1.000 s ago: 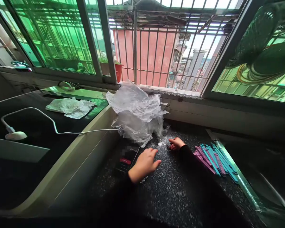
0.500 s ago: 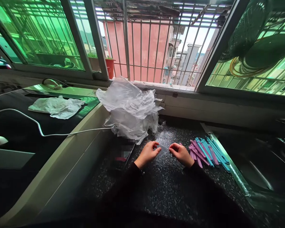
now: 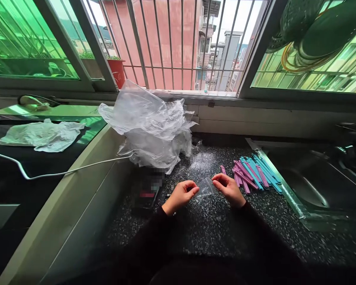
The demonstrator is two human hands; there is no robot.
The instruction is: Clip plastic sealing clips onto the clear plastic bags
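Between my hands, just above the speckled black counter (image 3: 207, 233), is a small clear plastic bag (image 3: 206, 187). My left hand (image 3: 182, 194) pinches its left edge between thumb and fingers. At the opposite edge, my right hand (image 3: 230, 190) is closed in a pinch on the bag. To the right of my right hand lies a loose pile of flat strips, some purple (image 3: 243, 174) and some turquoise (image 3: 268, 172). One purple strip (image 3: 223, 170) lies apart from the pile, just behind my right hand.
A tall heap of clear plastic bags (image 3: 154, 122) stands at the back left. A phone-like dark object (image 3: 146, 196), partly blurred out, lies before it. A white cable (image 3: 77, 169) crosses from the left. The sink (image 3: 302, 186) is at right; a crumpled cloth (image 3: 44, 135) lies far left.
The camera view has tilted down and shifted right. The small bag shows more plainly between my hands, and my right hand now sits clear of the separate purple strip.
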